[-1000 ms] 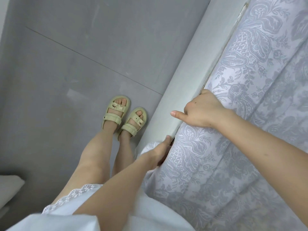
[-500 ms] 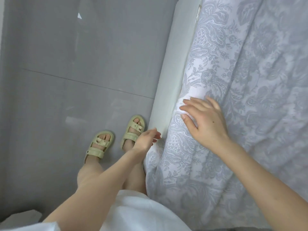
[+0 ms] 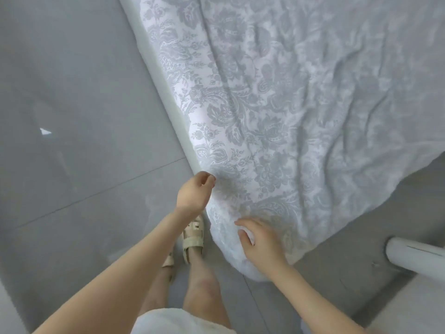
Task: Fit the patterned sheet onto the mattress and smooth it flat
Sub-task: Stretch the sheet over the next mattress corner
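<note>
Clearly the step in hand is seating the near corner, so the advice centres there. The patterned sheet (image 3: 277,112) lies spread over the mattress (image 3: 166,92), whose pale side shows as a bare strip along the left edge, and the cloth rounds over the corner nearest the person. The right hand (image 3: 261,241) lies flat on that corner with fingers relaxed and spread, gripping nothing. The left hand (image 3: 193,191) is curled with its fingertips at the sheet's edge beside the mattress side; whether it actually pinches cloth I cannot tell through the blur. To do this well, I would pin the corner with the right palm while the left draws the hem down and under the side. Then sweep outward from the corner toward the deep creases across the middle, which probably need pulling from the far edges rather than patting.
</note>
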Motion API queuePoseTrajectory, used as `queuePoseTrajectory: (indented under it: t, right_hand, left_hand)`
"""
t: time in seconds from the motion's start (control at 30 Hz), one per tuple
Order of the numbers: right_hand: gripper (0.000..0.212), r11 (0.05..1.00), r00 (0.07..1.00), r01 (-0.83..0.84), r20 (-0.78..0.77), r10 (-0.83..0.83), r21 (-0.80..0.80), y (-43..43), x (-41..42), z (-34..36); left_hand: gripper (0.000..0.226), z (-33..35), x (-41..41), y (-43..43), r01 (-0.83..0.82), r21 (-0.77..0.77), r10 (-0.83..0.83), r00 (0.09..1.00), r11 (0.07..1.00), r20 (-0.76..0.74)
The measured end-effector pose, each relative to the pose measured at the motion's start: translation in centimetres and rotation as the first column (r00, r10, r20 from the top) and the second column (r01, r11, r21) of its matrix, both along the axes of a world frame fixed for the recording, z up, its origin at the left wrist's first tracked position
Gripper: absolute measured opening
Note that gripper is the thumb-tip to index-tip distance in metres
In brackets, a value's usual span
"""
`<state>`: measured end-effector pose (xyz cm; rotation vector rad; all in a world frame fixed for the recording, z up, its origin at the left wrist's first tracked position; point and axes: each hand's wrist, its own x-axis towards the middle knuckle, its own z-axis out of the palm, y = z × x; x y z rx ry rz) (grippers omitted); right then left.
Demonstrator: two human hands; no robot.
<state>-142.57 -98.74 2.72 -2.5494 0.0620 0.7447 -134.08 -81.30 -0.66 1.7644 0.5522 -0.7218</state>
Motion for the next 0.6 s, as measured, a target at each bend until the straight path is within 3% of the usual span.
queuePoseTrajectory:
  t: [0.1, 0.2, 0.3, 0.43, 0.6]
  right_hand:
    - [0.019, 0.893, 0.892, 0.444, 0.057, -0.448, 0.075, -2.4, -3.2, 0.8]
    - [0.016, 0.654, 0.661, 0.736, 0.023, -0.75, 0.171, -5.4, -6.9, 0.7]
    - [0.02, 0.373, 0.398, 0.901, -0.079, -0.914, 0.22, -7.9, -10.6, 0.3]
    - [0.009, -0.039, 0.035, 0.965, -0.279, -0.96, 0.258, -10.1, -14.4, -0.7]
    - [0.019, -0.394, -0.228, 0.873, -0.476, -0.849, 0.285, -10.8, -18.3, -2.5]
  left_hand:
    - [0.025, 1.5, -0.2, -3.5, 0.198, 0.049, -0.202, 0.977, 0.979, 0.072]
    - [0.022, 2.6, -1.1, -7.5, 0.409, 0.128, -0.424, 0.895, 0.904, 0.135]
    - [0.021, 3.0, -2.4, -11.6, 0.593, 0.249, -0.64, 0.743, 0.765, 0.198]
    - [0.025, 2.9, -4.1, -17.0, 0.782, 0.436, -0.895, 0.369, 0.445, 0.251]
    - [0.031, 2.4, -4.7, -22.8, 0.733, 0.679, -0.975, -0.181, -0.045, 0.131]
